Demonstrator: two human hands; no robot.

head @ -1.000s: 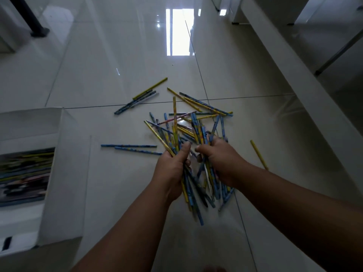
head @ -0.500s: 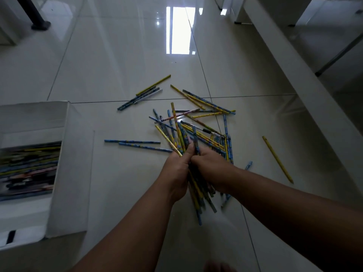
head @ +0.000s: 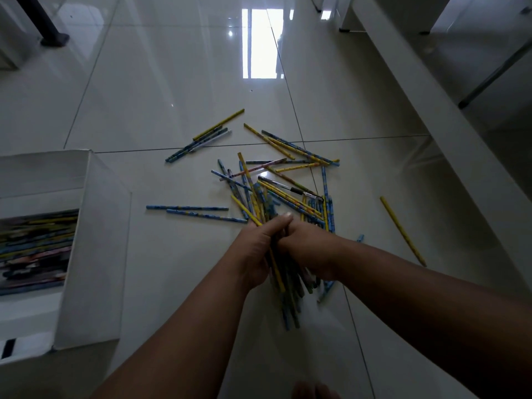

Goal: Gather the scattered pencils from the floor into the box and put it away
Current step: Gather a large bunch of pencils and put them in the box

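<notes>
Bare toes (head: 313,391) at the bottom edge. Both forearms reach forward over the glossy pale tiled floor (head: 172,82). The left hand (head: 253,254) is curled round a bundle of blue and yellow wooden pencils (head: 283,286), thumb lying along the top. The right hand (head: 309,249) wraps the same bundle from the other side, knuckles up, fingers tucked under and mostly hidden. The hands touch each other. The bundle's near ends fan out below the hands, blurred; cannot tell if they touch the floor.

Left of the arms, an open white cardboard box (head: 95,254) sits on the floor with a layer of mixed-colour pencils (head: 37,249) lying flat inside.

Just beyond the hands, a loose pile of blue and yellow pencils (head: 276,197) lies criss-crossed on the floor, a black pen (head: 290,188) on top. Two blue pencils (head: 195,208) lie side by side between pile and box. One long yellow pencil (head: 401,230) lies alone to the right, well apart.

Farther out, a small cluster of yellow and blue pencils (head: 201,141), and a far row of yellow and blue pencils (head: 290,148) across a tile joint. On the right, a white slanted ledge (head: 431,116). Far left, a black post foot (head: 53,38). A bright window reflection (head: 262,44) shows on the far tiles.
</notes>
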